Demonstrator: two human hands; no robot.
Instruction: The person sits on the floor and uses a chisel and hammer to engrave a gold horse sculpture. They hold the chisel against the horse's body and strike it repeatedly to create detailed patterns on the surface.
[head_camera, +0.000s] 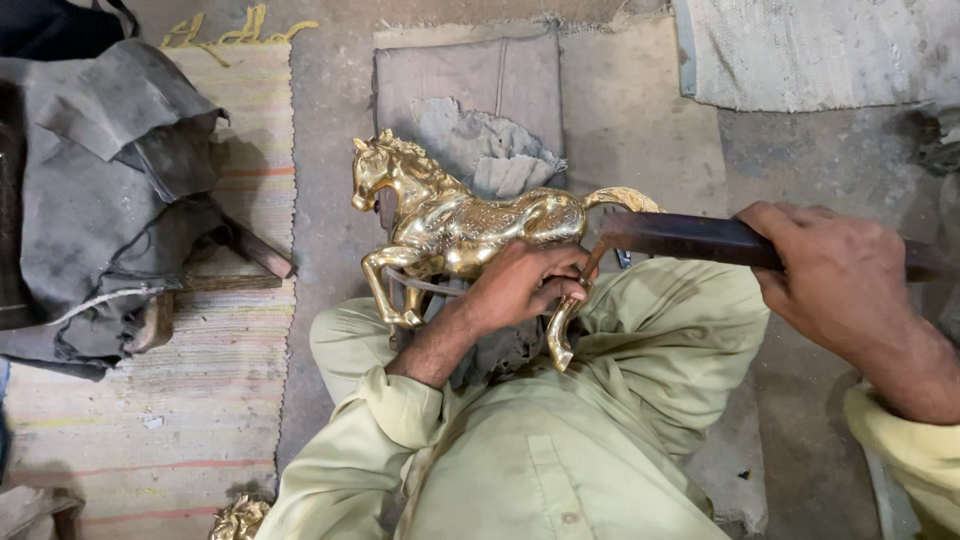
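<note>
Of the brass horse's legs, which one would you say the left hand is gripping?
The left hand grips a rear leg of the brass horse, the one near the tail, by the dark tool. The two front legs hang free.

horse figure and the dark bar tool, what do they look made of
Horse figure: looks like polished brass or a similar yellow metal, going by the bright mirror-like golden shine and crisp cast detail on mane and saddle. Dark bar tool, gripped by the right hand: probably steel or iron, dull brown-black with a flat hard edge; wood cannot be ruled out.
</note>
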